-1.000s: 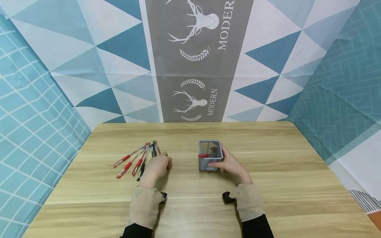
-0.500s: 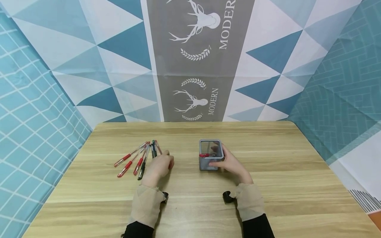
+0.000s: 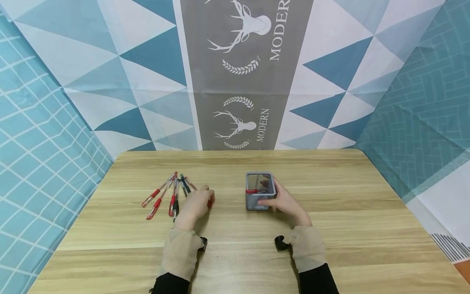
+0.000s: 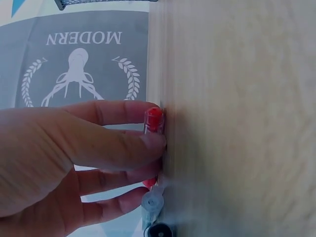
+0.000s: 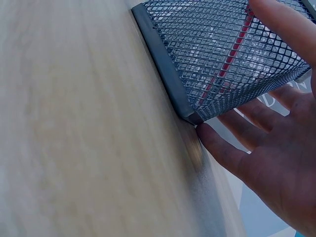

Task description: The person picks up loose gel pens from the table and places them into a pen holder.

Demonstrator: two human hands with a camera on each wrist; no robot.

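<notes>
On the left side of the table, my left hand [image 3: 194,206] pinches a red pen between thumb and fingers. The end of this red pen [image 4: 154,118] shows at the fingertips in the left wrist view. Fanned out beside that hand are several pens, among them a red pen [image 3: 155,207] and a black pen [image 3: 176,204] partly behind the hand. My right hand [image 3: 288,205] holds a grey mesh pen holder [image 3: 257,203], thumb on the front and fingers round the right side. Inside the holder a red pen [image 5: 234,52] shows through the mesh.
The wooden table [image 3: 235,261] reaches back to a patterned cloth [image 3: 235,81] hung behind it. In the left wrist view, capped pen ends [image 4: 153,201] lie just below the fingers. Both wrists wear beige wraps [image 3: 180,251].
The far ends of the loose pens have swung left, and the black pen has slid partly behind my left hand. A red pen end now shows under its fingers. My right hand stays put.
</notes>
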